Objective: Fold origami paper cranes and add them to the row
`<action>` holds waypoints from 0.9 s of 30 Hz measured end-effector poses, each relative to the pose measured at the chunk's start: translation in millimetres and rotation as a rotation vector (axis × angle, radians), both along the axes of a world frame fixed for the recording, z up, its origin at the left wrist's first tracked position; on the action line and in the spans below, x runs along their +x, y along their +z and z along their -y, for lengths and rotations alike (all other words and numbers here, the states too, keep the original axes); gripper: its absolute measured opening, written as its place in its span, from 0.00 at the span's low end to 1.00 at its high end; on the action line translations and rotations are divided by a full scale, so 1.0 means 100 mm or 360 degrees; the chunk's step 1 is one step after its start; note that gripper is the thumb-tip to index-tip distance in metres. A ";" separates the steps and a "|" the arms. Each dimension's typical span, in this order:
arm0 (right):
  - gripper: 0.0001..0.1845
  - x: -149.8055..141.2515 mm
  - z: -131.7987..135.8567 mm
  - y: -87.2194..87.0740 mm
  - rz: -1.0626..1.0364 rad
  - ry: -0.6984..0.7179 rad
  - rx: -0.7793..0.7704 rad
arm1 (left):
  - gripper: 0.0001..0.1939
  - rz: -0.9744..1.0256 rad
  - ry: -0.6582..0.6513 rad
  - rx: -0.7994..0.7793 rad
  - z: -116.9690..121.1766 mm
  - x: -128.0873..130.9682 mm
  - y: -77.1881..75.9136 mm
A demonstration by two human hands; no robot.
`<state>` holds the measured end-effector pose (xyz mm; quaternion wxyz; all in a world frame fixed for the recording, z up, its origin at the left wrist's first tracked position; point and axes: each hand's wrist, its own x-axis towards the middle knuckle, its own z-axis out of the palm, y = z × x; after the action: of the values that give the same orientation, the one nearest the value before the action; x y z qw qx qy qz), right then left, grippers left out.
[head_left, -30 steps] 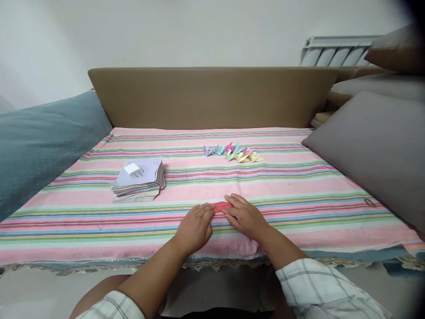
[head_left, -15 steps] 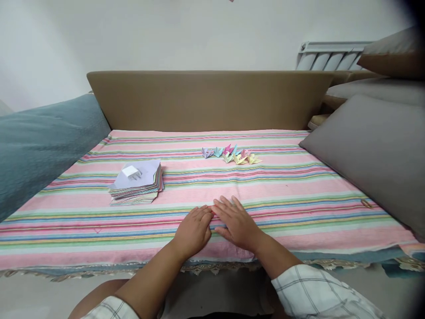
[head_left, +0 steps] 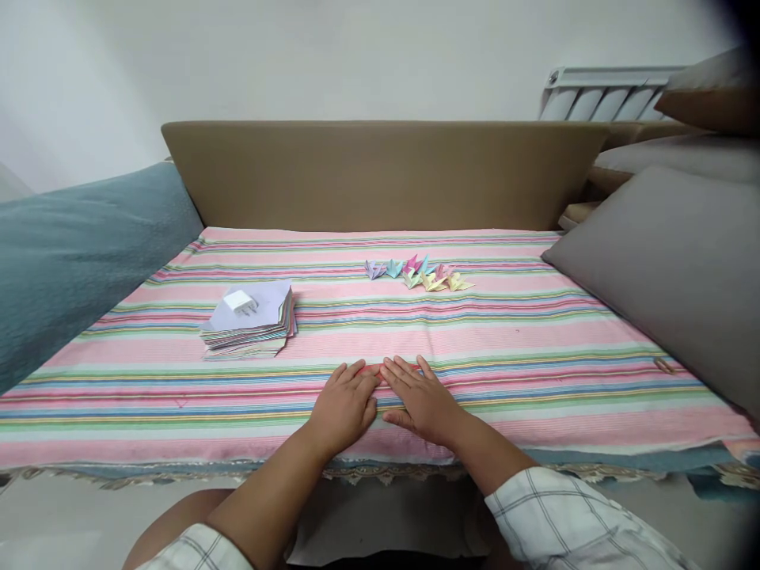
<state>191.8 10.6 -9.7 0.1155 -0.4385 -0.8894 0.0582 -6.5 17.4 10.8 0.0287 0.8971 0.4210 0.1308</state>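
A piece of red paper (head_left: pixel 372 369) lies on the striped cloth (head_left: pixel 332 340), mostly covered by my fingers. My left hand (head_left: pixel 343 408) rests on its left part, palm down, the fingers stretched forward and apart. On the right part my right hand (head_left: pixel 420 402) lies flat, fingers extended and thumb out to the side. The fingertips of both hands almost meet at the middle of the paper. Only a thin red strip shows along its far edge, so its folded shape is hidden.
Several folded paper cranes (head_left: pixel 416 273) sit beyond my hands. At the left, a stack of paper sheets (head_left: pixel 252 328) has a white plug adapter (head_left: pixel 240 302) on top. Grey cushions (head_left: pixel 665 261) line the right side. A small brown ring-like object (head_left: pixel 663 365) lies near them.
My left hand's fingers have spread and slid a little to the left along the paper. More of the red edge shows between and beyond the hands. The view has shifted slightly.
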 end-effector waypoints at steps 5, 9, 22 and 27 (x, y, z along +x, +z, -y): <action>0.41 0.00 -0.01 0.00 0.0007 -0.0010 -0.0021 | 0.14 0.0015 0.0081 -0.0017 0.00 -0.12 0.02; 0.39 0.00 -0.01 0.01 0.0009 -0.0016 -0.0021 | 0.13 0.0022 0.0118 -0.0101 -0.06 -0.24 0.13; 0.42 -0.01 0.00 0.02 0.0040 -0.0012 -0.0081 | 0.16 0.0353 0.0168 -0.0046 -0.17 0.26 -0.05; 0.41 0.06 0.00 0.01 0.0066 0.0000 0.0018 | 0.07 0.0188 0.0362 -0.0156 -0.22 0.30 0.01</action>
<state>198.2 10.8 -9.0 0.0996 -0.4391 -0.8918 0.0442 23.1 39.4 11.5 0.0822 0.8318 0.5236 0.1651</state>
